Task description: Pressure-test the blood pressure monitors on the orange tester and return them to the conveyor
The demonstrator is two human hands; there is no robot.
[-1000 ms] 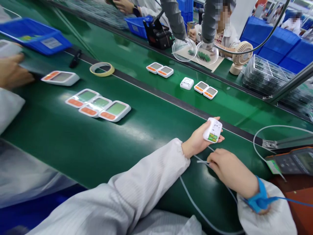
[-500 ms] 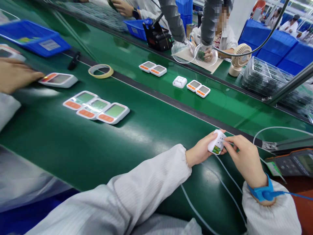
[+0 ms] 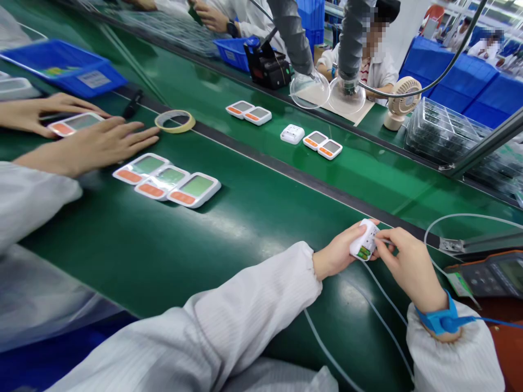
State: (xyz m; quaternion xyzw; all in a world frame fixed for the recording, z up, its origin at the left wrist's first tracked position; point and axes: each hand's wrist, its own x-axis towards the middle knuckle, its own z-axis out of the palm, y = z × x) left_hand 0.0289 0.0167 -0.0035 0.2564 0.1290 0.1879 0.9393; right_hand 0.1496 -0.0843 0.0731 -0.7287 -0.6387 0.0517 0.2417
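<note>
My left hand (image 3: 340, 250) is closed around a small white device (image 3: 365, 240), its back turned up and green batteries showing at its lower end. Close against the device's right side, the fingers of my right hand (image 3: 402, 261) pinch a thin pale tip, too small to make out fully. A blue wrist strap (image 3: 439, 317) circles my right wrist. On the green work surface to the left, three white devices with orange strips and greenish screens (image 3: 196, 188) lie in a touching row.
At the left, a co-worker's hands (image 3: 92, 142) are over another device. Tape roll (image 3: 175, 121) and blue tray (image 3: 67, 68) lie beyond. Devices (image 3: 292, 134) sit on the green belt. A meter (image 3: 496, 274) is at the right; thin cables (image 3: 330, 348) run below my hands.
The co-worker's hands have moved in over the device at the left, and that device has shifted left. The devices on the belt have moved slightly left. My hands hold nearly the same pose.
</note>
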